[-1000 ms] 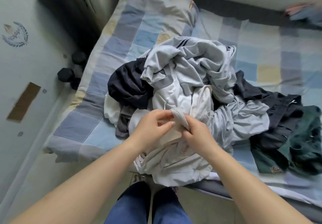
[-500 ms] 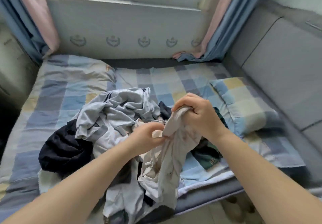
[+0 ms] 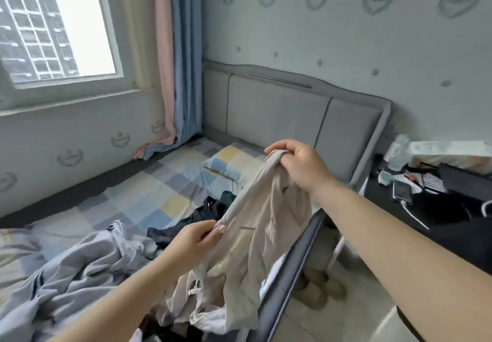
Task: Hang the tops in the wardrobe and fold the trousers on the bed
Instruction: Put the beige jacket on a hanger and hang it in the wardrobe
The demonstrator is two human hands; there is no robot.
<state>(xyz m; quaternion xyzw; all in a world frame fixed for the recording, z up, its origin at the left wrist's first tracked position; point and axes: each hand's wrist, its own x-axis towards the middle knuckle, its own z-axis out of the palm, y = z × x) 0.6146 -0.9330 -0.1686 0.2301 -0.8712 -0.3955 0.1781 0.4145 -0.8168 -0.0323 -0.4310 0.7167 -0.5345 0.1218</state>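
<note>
I hold a beige garment (image 3: pixel 255 248) up over the bed's near edge. My right hand (image 3: pixel 298 166) grips its bunched top edge high up. My left hand (image 3: pixel 194 243) pinches the same edge lower down and to the left, so the band stretches between the two hands. The rest of the cloth hangs down onto the pile. A crumpled grey garment (image 3: pixel 77 283) lies at the lower left of the bed (image 3: pixel 133 198). Dark clothes (image 3: pixel 202 216) lie behind my left hand. The wardrobe is out of view.
A checked pillow (image 3: pixel 229 163) lies by the grey headboard (image 3: pixel 277 115). A dark bedside table (image 3: pixel 436 214) at the right carries a phone (image 3: pixel 402 191), a bottle and small items. Slippers (image 3: pixel 316 288) sit on the floor beside the bed frame. Window and curtains are at the left.
The view has swung up and right, from the pile to the headboard. My right hand has lifted the beige garment higher, and my hands have moved apart along its edge.
</note>
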